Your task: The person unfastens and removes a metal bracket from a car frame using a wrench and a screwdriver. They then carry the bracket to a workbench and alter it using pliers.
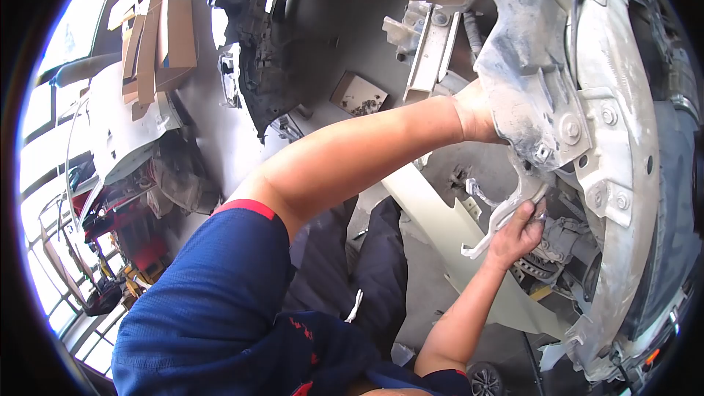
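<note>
The left hand (pixel 480 111) is slipping out of sight behind a scuffed, dented metal panel (pixel 524 51), so I cannot tell how its fingers are standing; that panel is blocking the view of them. Lower down, the right hand (pixel 519 233) is gripping a pale curved strip (pixel 501 214), thumb pressing against it, other fingers largely hidden; the strip is sitting just below the panel's bolted corner. On the far right, a big pale body frame (pixel 620 103) is curving past with its bolts showing, and grimy mechanical parts (pixel 565 246) are crowding the space beside the right hand. A long cream panel (pixel 440 213) is slanting beneath both forearms. Out on the floor, an open cardboard box (pixel 359 94) is holding small dark bits, while a black plastic part (pixel 257 51) is lying farther left.
</note>
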A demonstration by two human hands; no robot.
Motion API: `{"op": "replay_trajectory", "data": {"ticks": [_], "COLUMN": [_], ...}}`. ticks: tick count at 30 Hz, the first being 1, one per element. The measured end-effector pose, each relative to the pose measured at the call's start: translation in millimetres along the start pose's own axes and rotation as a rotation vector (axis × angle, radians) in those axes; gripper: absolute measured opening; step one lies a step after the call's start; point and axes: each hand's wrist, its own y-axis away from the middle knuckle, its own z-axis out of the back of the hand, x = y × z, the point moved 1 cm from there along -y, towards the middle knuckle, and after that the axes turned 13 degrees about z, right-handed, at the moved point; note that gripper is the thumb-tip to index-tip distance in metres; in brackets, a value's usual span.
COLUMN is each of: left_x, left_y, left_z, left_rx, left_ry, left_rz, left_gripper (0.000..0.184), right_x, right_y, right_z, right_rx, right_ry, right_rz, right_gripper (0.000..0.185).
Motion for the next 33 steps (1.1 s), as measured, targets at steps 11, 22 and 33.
{"op": "replay_trajectory", "data": {"ticks": [11, 22, 33], "left_x": [0.6, -10.8, -16.8], "left_y": [12.3, 8.7, 7.1], "left_z": [1.9, 5.7, 10.3], "left_rx": [-0.065, 0.020, -0.082], "left_ry": [0.062, -0.073, -0.011], "left_rz": [0.013, 0.049, 0.016], "left_gripper": [0.031, 0.029, 0.029], "right_x": [-8.8, -2.1, -3.4], "right_y": [2.9, -0.3, 1.0], "right_z": [2.6, 3.1, 3.1], "right_rx": [-0.039, -0.034, -0.036], "right_ry": [-0.067, -0.077, -0.103], "right_rz": [-0.057, -0.062, -0.078], "right_gripper": [0.049, 0.052, 0.051]}}
